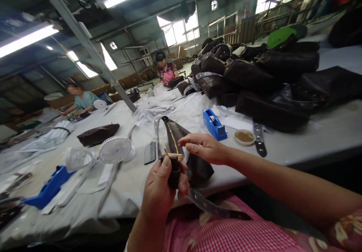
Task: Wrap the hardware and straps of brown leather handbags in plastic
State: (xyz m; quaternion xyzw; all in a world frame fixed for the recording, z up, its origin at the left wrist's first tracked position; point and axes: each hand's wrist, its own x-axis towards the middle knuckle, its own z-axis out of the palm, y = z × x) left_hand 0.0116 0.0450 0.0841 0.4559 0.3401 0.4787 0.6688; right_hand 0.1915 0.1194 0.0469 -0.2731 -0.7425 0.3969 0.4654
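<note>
My left hand [162, 186] is closed around the end of a dark brown bag [198, 165], thumb pressed beside its gold buckle [174, 155]. Just right of it, my right hand [205, 146] has its fingers curled and pinched at the buckle and the bag's top edge. The bag stands on the front edge of the white-covered table [135, 176], with its gold zipper running up to a point. A studded strap [209, 206] hangs from the bag down over my lap.
A pile of dark brown bags [263, 75] fills the back right. A blue tape dispenser [214, 124], a small dish [244, 136], a phone [149, 153], two small white fans [114, 150] and another blue dispenser [46, 190] lie about. Two people work at the far side.
</note>
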